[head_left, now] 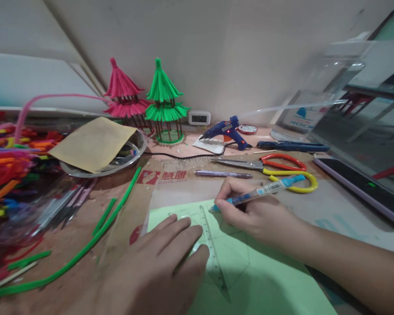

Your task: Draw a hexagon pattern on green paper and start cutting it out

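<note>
Light-green paper sheet: I see it lying toward the near edge of the surface.
Left hand: its fingers, slightly spread, rest upon a transparent plastic ruler on this sheet.
Right hand: its grip pinches a transparent plastic pen with light-blue ends, tip just beside the ruler.
Far edge: there I find a blue glue gun and a green two-tiered model pagoda.

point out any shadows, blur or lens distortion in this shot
Head view: a broad dark shadow lies across the lower green paper; head view: the left hand looks soft toward the wrist; head view: the clear jar leans and looks stretched near the right side, probably wide-angle distortion.
</note>
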The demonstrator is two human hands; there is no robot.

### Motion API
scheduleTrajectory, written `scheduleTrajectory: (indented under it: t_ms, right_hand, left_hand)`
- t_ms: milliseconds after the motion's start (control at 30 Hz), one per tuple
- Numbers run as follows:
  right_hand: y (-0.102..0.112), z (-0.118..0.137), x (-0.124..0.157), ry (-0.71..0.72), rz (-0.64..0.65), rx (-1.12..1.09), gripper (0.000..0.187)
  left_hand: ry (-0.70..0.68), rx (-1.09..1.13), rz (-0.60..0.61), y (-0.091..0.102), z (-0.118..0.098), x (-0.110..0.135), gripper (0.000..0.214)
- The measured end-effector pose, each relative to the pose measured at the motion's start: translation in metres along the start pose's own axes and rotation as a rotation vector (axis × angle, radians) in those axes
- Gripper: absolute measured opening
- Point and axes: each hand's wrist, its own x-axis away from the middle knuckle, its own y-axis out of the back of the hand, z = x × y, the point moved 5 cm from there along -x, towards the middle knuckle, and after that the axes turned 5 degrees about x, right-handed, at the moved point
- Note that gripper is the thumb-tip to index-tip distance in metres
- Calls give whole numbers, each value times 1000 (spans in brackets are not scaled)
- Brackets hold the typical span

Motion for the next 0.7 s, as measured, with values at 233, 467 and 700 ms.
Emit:
scheduleTrajectory:
  t_ms: [233,467,700]
  right_hand:
    - [0,-2,-3,-34,18,-64,14]
    - [0,-13,-9,-113,43,-433,22]
    - [2,-17,-15,-50,-96,-370,23]
  left_hand:
    - [11,-49,-39,6,-5,3,31]
    - [-20,18,-38,14,-3,-10,25]
    - [-53,-55,-131,35,-6,51,20]
